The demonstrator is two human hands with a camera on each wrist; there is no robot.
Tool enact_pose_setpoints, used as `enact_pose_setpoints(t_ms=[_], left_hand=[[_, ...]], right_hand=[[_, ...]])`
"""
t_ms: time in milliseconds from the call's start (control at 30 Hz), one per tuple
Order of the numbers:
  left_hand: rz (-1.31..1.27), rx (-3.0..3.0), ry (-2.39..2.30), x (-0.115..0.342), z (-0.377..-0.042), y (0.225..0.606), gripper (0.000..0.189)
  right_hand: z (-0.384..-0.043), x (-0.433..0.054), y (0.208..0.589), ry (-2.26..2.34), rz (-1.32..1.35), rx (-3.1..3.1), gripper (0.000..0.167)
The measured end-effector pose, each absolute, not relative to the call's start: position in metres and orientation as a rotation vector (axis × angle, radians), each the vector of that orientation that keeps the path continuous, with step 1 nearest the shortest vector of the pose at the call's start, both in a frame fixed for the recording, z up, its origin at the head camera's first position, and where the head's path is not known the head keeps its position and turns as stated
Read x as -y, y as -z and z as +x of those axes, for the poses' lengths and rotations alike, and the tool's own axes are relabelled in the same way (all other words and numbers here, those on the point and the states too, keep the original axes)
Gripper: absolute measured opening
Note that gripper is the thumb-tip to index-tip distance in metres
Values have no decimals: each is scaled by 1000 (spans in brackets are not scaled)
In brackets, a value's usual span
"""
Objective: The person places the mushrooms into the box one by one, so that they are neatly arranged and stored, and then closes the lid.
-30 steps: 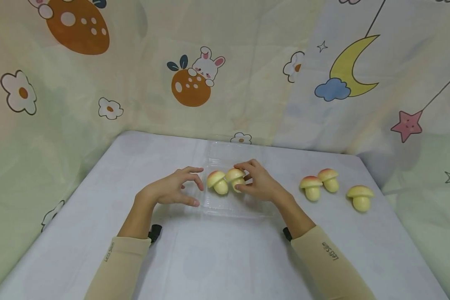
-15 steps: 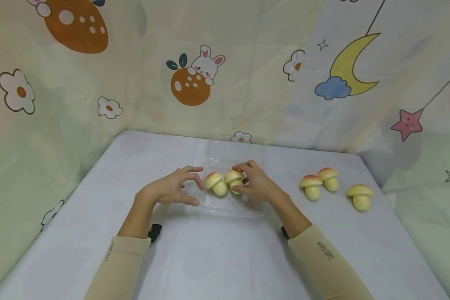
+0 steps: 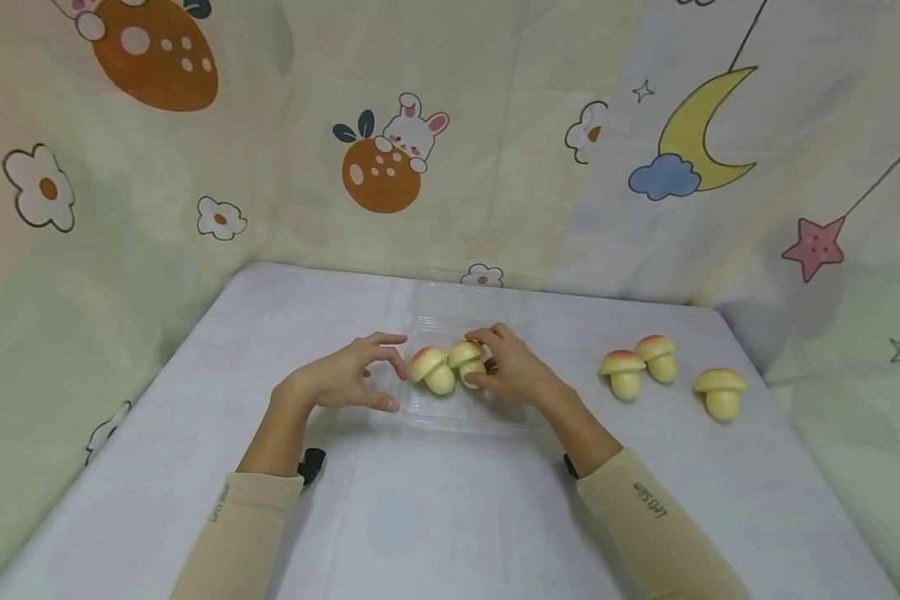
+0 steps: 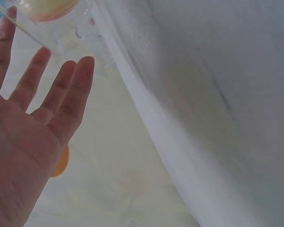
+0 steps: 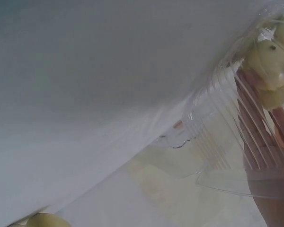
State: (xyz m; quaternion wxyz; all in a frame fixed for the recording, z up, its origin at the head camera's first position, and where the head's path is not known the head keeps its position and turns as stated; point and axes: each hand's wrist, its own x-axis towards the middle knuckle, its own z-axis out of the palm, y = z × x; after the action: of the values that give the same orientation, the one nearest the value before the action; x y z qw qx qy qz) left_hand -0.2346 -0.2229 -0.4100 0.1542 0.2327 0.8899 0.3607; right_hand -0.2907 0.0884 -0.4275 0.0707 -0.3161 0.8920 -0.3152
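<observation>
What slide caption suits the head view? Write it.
Right grip holds one mushroom-shaped piece beside another in a clear container; three more lie outside.

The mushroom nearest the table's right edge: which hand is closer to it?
The right hand: it is to the left of that mushroom, gripping another mushroom in the clear container. The left hand is farther off, at the container's left side.

A white-covered table [image 3: 412, 517] stands before a pale fabric backdrop [image 3: 517, 175] printed with cartoons. Left of centre, a white rabbit [image 3: 411, 136] clings to a spotted orange fruit [image 3: 381, 182]; white flowers [image 3: 220, 219] are scattered about. On the right, a blue cloud [image 3: 664, 177] overlaps a yellow crescent moon [image 3: 688, 137], and a pink star [image 3: 814, 248] hangs from a line [image 3: 887, 172].
</observation>
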Motion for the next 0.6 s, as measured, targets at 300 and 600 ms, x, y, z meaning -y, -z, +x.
enact_pose_setpoints(t_ms=[300,600], left_hand=[[663,-2549,-1042,223,-234,414,41],[700,-2556,-1025,222,-236,411,41]], right_hand=[[-289,-91,424,893,-999,-2716,63],[-286,-99,417,834,-1015,-2765,63]])
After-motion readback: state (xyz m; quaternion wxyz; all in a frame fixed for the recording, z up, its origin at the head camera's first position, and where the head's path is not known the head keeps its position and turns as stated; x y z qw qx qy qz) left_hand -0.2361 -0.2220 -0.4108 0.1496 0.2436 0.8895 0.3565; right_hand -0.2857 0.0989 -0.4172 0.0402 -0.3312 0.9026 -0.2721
